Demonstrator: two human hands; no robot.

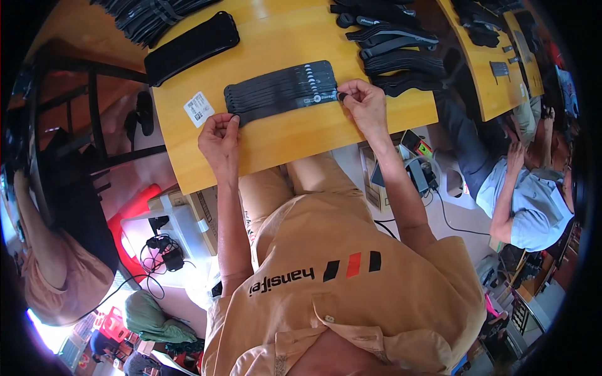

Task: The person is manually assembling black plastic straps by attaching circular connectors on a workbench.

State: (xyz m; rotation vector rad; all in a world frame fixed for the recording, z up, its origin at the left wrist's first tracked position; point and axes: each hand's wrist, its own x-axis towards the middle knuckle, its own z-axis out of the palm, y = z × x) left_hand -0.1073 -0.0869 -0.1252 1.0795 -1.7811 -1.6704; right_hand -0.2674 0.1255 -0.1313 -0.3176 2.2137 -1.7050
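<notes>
Forearms (231,207) stretched forward, left hand (221,139) and right hand (369,108) pinch opposite ends of overlapping black straps (269,93) laid in a row on the yellow table (282,34) between them; fingertips (234,121) hide the gripped ends, and a far-left dark bundle (145,17) is cut off.

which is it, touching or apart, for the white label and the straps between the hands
Apart; the head view shows yellow table between the white label and those straps.

A smooth yellow wooden table (282,31) stood far; left, a black bar-framed rack (93,113); right, pale floor (465,219).
</notes>
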